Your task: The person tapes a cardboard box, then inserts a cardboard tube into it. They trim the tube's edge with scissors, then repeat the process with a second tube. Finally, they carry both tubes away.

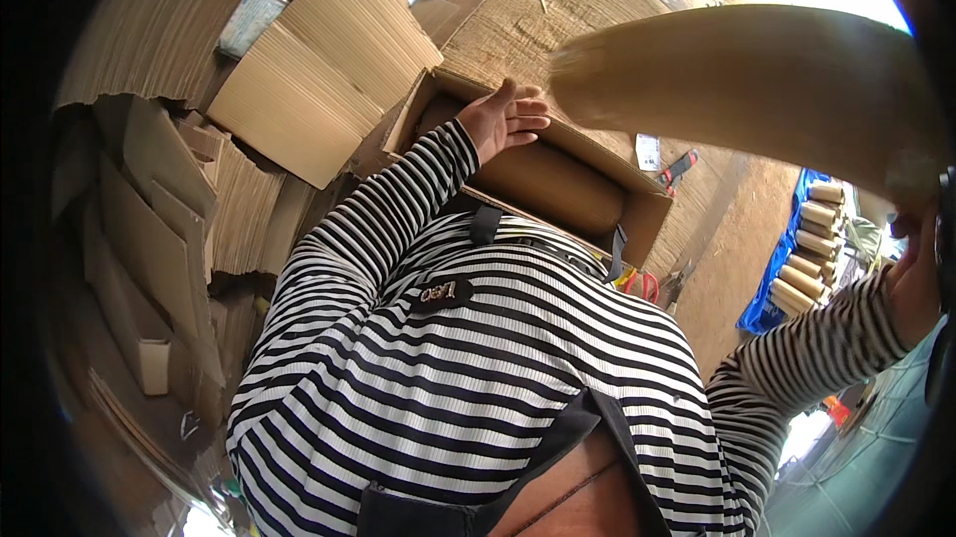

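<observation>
One long tan cardboard tube [737,79], raised and blurred across the upper right, above one open brown cardboard box [558,179]. Left hand [503,119] spread flat, fingers wide, resting on the box rim beside the tube's end. Right hand [911,278] at the tube's far end, grip impossible to tell. About seven short cardboard rolls [807,258] on blue sheet [767,308].

shirt [468,368]: black and white stripes
box [558,179]: brown
tube [757,79]: tan
tarp [787,258]: blue
cardboard sheets [319,69]: pale brown, ribbed
</observation>
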Action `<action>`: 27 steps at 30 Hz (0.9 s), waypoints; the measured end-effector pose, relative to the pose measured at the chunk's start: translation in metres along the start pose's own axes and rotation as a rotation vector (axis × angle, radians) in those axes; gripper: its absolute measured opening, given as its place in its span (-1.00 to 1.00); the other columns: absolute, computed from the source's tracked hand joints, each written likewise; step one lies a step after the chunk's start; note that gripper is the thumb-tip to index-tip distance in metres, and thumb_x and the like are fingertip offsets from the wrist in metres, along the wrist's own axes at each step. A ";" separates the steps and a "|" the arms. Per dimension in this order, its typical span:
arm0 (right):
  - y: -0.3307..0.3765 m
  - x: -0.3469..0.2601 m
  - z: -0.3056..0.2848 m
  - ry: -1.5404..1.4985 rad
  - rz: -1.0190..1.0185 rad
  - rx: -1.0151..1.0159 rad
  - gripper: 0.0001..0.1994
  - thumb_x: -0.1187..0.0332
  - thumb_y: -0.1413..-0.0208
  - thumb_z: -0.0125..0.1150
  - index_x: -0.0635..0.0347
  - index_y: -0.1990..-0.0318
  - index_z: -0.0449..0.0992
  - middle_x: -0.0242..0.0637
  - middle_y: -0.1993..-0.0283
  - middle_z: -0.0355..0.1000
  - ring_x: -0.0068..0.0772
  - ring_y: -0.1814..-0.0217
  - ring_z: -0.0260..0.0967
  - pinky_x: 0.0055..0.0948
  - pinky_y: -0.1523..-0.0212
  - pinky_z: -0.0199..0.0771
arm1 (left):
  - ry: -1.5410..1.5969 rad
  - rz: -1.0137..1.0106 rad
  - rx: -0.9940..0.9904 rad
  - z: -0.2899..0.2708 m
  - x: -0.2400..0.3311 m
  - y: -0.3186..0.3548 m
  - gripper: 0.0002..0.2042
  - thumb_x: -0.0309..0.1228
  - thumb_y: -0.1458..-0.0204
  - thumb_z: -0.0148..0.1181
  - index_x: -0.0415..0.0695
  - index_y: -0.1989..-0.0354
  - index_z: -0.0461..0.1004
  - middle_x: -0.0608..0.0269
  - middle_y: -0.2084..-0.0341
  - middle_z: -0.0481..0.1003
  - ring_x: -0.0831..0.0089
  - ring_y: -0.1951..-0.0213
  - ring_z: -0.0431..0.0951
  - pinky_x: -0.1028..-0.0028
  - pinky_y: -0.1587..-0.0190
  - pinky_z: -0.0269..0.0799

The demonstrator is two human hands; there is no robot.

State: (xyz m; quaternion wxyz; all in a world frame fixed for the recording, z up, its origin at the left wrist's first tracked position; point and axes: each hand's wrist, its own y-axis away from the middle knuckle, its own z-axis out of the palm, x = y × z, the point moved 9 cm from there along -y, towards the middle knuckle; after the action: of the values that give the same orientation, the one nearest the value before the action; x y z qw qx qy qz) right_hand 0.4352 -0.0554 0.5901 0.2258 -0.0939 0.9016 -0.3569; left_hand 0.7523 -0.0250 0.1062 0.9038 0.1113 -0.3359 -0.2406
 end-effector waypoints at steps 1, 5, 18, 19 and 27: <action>0.019 0.006 -0.020 -0.058 0.054 0.056 -0.76 0.26 -0.26 0.05 0.22 0.12 0.54 -0.18 0.25 0.51 -0.47 0.38 0.44 -0.61 0.37 0.43 | 0.129 -0.016 -0.083 0.020 0.000 0.005 -0.26 0.28 -0.07 -0.14 -0.07 -0.24 0.19 0.11 -0.08 0.39 0.19 -0.13 0.37 0.13 -0.16 0.27; 0.150 0.080 -0.022 -0.293 0.496 0.125 -0.73 0.23 -0.26 0.05 0.29 0.18 0.50 -0.24 0.40 0.48 -0.51 0.48 0.37 -0.62 0.45 0.36 | 0.461 -0.030 -0.095 0.041 0.007 0.056 -0.25 0.29 -0.09 -0.22 -0.01 -0.30 0.12 0.12 -0.19 0.29 0.14 -0.20 0.30 -0.03 -0.19 0.22; 0.391 0.122 0.176 -0.925 1.384 -0.406 -0.69 0.17 -0.24 0.08 0.25 0.06 0.39 -0.19 0.37 0.49 -0.40 0.64 0.45 -0.53 0.66 0.47 | -0.926 0.030 0.377 -0.108 0.065 0.090 -0.11 0.28 0.02 0.07 -0.35 -0.23 0.21 -0.03 -0.14 0.34 0.25 -0.19 0.28 0.34 -0.27 0.11; 0.402 0.123 0.182 -0.849 1.428 -0.467 -0.67 0.13 -0.22 0.10 0.23 0.10 0.39 -0.24 0.42 0.46 -0.40 0.66 0.43 -0.51 0.67 0.48 | -1.015 -0.035 0.451 -0.123 0.065 0.089 -0.07 0.30 0.05 0.07 -0.38 -0.21 0.20 -0.13 -0.10 0.37 0.17 -0.17 0.33 0.31 -0.24 0.16; 0.405 0.140 0.208 -0.755 1.319 -0.569 -0.75 0.22 -0.24 0.07 0.23 0.12 0.42 -0.26 0.43 0.44 -0.40 0.77 0.35 -0.53 0.81 0.33 | -1.699 -0.177 0.588 -0.106 0.069 0.091 0.00 0.42 0.05 -0.13 -0.47 -0.13 0.20 -0.44 0.05 0.38 -0.19 -0.05 0.39 0.14 -0.10 0.32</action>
State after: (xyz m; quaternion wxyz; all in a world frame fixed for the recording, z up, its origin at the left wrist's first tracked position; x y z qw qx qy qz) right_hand 0.4071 0.0675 0.1306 0.6463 0.2890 0.6906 0.1482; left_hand 0.9007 0.0221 0.0979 0.2644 0.1478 -0.9285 -0.2148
